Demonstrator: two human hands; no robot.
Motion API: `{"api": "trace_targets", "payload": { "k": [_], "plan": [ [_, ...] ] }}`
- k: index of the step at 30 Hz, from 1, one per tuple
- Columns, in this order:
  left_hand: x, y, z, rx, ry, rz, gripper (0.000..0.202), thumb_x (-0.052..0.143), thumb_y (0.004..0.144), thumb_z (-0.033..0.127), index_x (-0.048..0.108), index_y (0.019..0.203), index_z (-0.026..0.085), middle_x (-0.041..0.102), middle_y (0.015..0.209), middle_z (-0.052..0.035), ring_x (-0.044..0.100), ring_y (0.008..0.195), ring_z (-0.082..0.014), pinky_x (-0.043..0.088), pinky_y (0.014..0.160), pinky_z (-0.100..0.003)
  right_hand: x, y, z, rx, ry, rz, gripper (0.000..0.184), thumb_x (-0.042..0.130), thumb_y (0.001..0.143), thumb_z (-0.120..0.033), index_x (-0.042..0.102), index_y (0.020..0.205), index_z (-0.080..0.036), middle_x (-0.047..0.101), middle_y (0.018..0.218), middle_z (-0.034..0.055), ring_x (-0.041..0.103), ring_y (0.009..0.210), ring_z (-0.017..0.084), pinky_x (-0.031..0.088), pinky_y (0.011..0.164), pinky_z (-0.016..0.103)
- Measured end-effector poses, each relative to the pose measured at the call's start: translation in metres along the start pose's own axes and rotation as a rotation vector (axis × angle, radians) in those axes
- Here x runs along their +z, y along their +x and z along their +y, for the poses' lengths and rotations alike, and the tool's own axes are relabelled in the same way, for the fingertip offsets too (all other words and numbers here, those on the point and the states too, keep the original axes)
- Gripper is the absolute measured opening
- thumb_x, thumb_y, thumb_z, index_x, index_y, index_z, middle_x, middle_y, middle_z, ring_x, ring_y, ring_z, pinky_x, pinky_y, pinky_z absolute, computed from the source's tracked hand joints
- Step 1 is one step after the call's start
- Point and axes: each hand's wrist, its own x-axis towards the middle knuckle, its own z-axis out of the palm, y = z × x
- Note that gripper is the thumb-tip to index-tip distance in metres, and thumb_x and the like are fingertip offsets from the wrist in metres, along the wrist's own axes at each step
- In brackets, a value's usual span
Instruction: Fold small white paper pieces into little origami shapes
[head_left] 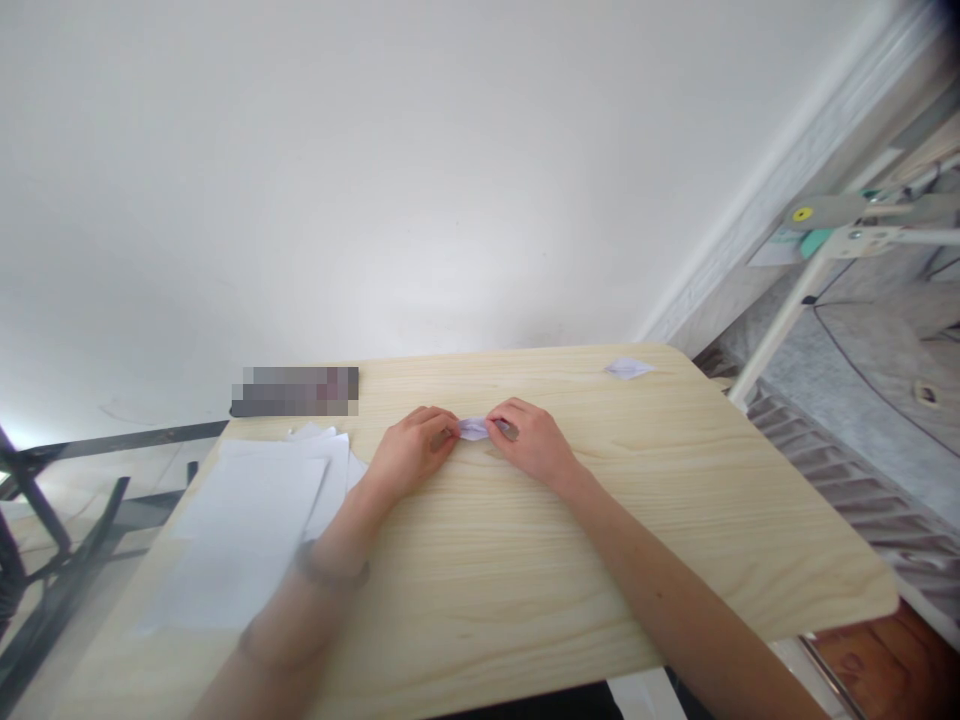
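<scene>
Between my two hands, near the middle of the wooden table, is a small folded piece of white paper (pixel 473 430). My left hand (pixel 414 447) pinches its left end between thumb and fingertips. At the opposite end, the thumb and fingers of my right hand (pixel 529 441) close on the paper too. Both hands rest low over the tabletop, and their fingertips partly cover the paper's ends. A second small folded paper (pixel 628 368), pointed at both sides, lies by itself toward the table's back right corner.
White paper sheets (pixel 255 510) lie in a loose pile on the table's left side, partly under my left forearm. A dark, pixelated flat item (pixel 296 392) is at the back left corner. The white wall (pixel 420 180) rises behind the table (pixel 487 590). A white metal frame (pixel 787 320) stands to the right.
</scene>
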Motion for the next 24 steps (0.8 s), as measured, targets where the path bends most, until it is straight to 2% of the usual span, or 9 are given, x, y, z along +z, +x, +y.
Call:
{"api": "trace_targets", "payload": {
  "k": [3,6,11,15,20,24],
  "plan": [
    [0.0,0.0,-0.001,-0.014,0.025,-0.009,0.016,0.048,0.078,0.018,0.058,0.09,0.022,0.061,0.09,-0.0028,0.055,0.083,-0.017,0.043,0.071,-0.027,0.001,-0.001,0.0,-0.003,0.013,-0.001,0.009,0.052,0.075,-0.018,0.06,0.079,-0.02,0.061,0.082,0.0033,0.055,0.078,0.015,0.043,0.074,0.027],
    [0.0,0.0,-0.002,-0.044,0.04,0.003,0.015,0.048,0.078,0.019,0.058,0.088,0.021,0.061,0.087,-0.0031,0.055,0.08,-0.017,0.043,0.068,-0.027,0.001,-0.001,-0.002,-0.004,0.02,-0.016,0.008,0.053,0.074,-0.017,0.059,0.079,-0.02,0.06,0.082,0.0031,0.055,0.078,0.015,0.043,0.073,0.027],
    [-0.002,-0.001,0.002,0.03,0.038,0.016,0.011,0.049,0.078,0.021,0.059,0.083,0.021,0.062,0.091,-0.002,0.054,0.087,-0.0176,0.043,0.077,-0.03,0.001,-0.001,-0.004,0.008,-0.007,-0.026,0.009,0.053,0.073,-0.017,0.059,0.08,-0.019,0.059,0.084,0.0026,0.053,0.082,0.015,0.042,0.076,0.027],
    [-0.004,0.0,0.005,0.047,0.071,-0.012,0.014,0.047,0.08,0.027,0.059,0.079,0.02,0.062,0.089,-0.0022,0.053,0.086,-0.0176,0.043,0.075,-0.03,0.003,-0.002,-0.006,0.014,-0.042,-0.02,0.011,0.052,0.074,-0.019,0.058,0.083,-0.02,0.059,0.086,0.003,0.052,0.086,0.016,0.042,0.078,0.029],
    [-0.005,0.0,0.008,-0.009,0.12,-0.028,0.013,0.047,0.08,0.029,0.057,0.084,0.021,0.06,0.082,-0.0016,0.052,0.082,-0.0175,0.042,0.07,-0.028,0.005,-0.002,-0.009,-0.024,-0.081,-0.057,0.013,0.053,0.074,-0.019,0.059,0.085,-0.021,0.059,0.086,0.0029,0.05,0.087,0.018,0.041,0.079,0.031],
    [-0.005,0.0,0.012,0.002,0.144,-0.05,0.016,0.047,0.08,0.03,0.057,0.09,0.022,0.06,0.082,-0.0014,0.052,0.083,-0.0179,0.042,0.071,-0.028,0.005,-0.003,-0.01,-0.034,-0.097,-0.079,0.014,0.054,0.074,-0.023,0.059,0.088,-0.021,0.059,0.087,0.0029,0.049,0.087,0.018,0.04,0.08,0.031]
  ]
}}
